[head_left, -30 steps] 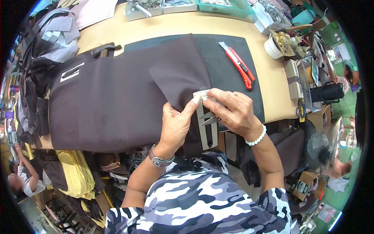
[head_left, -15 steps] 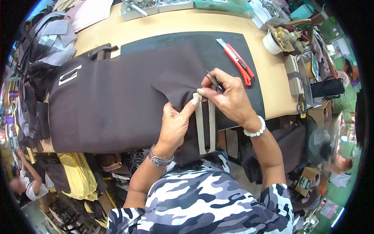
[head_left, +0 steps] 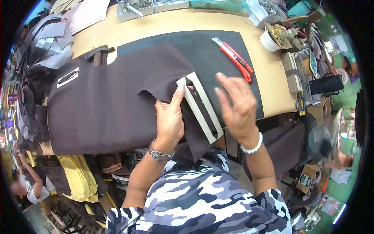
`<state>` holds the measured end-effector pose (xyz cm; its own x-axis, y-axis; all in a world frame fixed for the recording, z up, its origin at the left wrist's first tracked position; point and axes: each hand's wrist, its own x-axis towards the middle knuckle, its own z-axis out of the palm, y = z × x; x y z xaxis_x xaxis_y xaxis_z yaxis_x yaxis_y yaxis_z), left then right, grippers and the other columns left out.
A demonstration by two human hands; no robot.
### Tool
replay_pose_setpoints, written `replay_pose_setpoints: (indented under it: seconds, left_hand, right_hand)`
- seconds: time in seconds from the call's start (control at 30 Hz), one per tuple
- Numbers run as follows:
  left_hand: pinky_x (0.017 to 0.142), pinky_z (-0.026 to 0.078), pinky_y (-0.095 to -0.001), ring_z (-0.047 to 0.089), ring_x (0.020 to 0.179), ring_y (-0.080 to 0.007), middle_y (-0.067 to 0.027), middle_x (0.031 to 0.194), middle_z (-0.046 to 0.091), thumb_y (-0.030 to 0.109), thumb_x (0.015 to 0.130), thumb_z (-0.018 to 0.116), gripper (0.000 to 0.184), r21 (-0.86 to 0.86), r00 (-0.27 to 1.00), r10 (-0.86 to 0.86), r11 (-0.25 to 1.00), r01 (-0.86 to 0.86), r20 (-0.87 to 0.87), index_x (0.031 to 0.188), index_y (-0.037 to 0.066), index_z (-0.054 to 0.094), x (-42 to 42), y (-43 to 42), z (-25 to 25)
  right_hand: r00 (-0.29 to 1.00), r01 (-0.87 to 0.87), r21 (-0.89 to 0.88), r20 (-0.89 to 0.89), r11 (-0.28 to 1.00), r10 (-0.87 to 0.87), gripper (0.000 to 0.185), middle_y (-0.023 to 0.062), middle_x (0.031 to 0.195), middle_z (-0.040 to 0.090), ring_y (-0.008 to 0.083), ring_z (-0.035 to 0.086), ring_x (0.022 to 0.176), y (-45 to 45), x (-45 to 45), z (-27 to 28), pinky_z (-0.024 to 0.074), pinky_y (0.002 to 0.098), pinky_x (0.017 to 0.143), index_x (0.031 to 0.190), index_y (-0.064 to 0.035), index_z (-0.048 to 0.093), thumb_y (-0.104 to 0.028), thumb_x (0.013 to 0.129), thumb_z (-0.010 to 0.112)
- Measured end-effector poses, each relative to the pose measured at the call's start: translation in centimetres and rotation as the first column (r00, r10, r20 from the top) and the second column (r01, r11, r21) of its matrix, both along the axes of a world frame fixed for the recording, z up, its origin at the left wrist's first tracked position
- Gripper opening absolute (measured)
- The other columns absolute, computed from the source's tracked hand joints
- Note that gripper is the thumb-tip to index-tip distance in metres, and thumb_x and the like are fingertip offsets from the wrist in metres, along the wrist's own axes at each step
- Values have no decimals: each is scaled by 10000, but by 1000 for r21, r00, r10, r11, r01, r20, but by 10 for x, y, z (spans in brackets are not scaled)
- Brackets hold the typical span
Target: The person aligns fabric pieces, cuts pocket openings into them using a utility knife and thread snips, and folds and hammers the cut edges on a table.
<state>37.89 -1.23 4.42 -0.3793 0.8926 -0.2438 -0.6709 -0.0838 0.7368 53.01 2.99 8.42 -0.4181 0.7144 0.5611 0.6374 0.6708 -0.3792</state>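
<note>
A large piece of dark brown fabric (head_left: 105, 105) covers the left and middle of the work table. Near its right end is a pale rectangular strip frame (head_left: 200, 108) around a long dark slot, tilted with its top to the left. My left hand (head_left: 170, 121) grips the fabric beside this frame, thumb pressed on the frame's upper left corner and fingers hidden underneath. To the right, my right hand (head_left: 238, 107) is raised, somewhat blurred, its fingers apart and nothing visible in them. A red utility knife (head_left: 235, 59) lies beyond it on the dark cutting mat (head_left: 230, 43).
A hammer (head_left: 98, 55) lies by the fabric's far edge. A smaller pale patch with a dark slot (head_left: 67, 77) sits at the fabric's left. Trays of small parts (head_left: 136, 8) line the back. A white pot (head_left: 269, 41) stands at right. Another person (head_left: 33, 183) is at far left.
My right hand has left the frame's top and moved right, fingers spreading; the dark pointed tool it held is out of sight. The frame's top has swung left under my left hand.
</note>
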Motion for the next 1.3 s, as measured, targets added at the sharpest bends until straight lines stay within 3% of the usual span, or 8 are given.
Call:
replay_pose_setpoints:
  seconds: [0.07,0.3,0.53,0.63,0.73,0.83,0.97,1.3]
  left_hand:
    - [770,511,-288,633,836,-152,-82,932,658,88,891,584,149,66,998,39,997,-42,45,1025,25,604,7,3,8]
    - [789,489,-280,614,847,-146,-63,932,648,122,917,556,174,73,993,107,991,-110,43,1061,27,575,1,-1,1]
    - [911,435,-298,507,1104,-175,-100,1278,483,29,880,573,385,-133,951,261,950,-284,-165,1245,10,454,-52,-47,-19]
    - [963,393,-354,492,1135,-207,-91,1255,505,27,849,585,403,282,349,452,852,-441,-821,1235,37,468,-69,-47,8]
    - [949,388,-379,514,1089,-247,-107,1134,566,39,778,629,330,133,-170,204,925,356,-964,1101,30,560,-70,-25,53]
    - [789,452,-386,562,915,-299,-118,955,597,92,714,680,276,-176,-276,29,703,689,-961,978,27,636,-58,14,36]
    - [686,459,-382,574,749,-287,-96,773,595,83,706,686,143,-273,-255,-107,514,813,-961,838,32,663,-63,46,10]
    - [658,467,-333,572,746,-220,-68,775,583,84,726,683,179,-133,-125,-55,596,792,-991,902,80,714,-82,39,-9]
  right_hand:
    - [965,-151,-327,-252,933,68,360,179,964,584,330,585,859,-22,-22,8,469,396,736,1145,6,548,-18,789,595]
    - [977,-94,-550,-213,830,-31,442,233,989,617,363,627,868,-41,-20,-11,495,413,732,1245,12,450,0,818,564]
    - [959,-189,-488,-278,852,53,497,226,963,628,337,639,861,-36,-1,-39,505,372,740,1285,-2,444,77,805,543]
    - [967,-218,-414,-213,884,139,508,211,947,639,320,646,851,-30,1,-39,512,374,734,1294,-7,444,76,803,549]
    - [971,-237,-328,-110,915,212,515,193,919,648,310,648,853,-28,-2,-40,513,375,733,1292,-6,450,66,797,567]
    - [968,-252,-217,-57,943,246,525,168,878,655,295,650,845,-25,-2,-44,512,371,730,1289,5,454,54,785,592]
    - [977,-209,-111,-74,972,202,505,124,835,657,257,647,790,-28,-1,-52,510,348,721,1255,26,486,47,768,619]
    - [941,-318,57,145,947,307,432,102,867,650,227,629,757,-25,28,-61,500,364,737,1153,27,570,20,730,661]
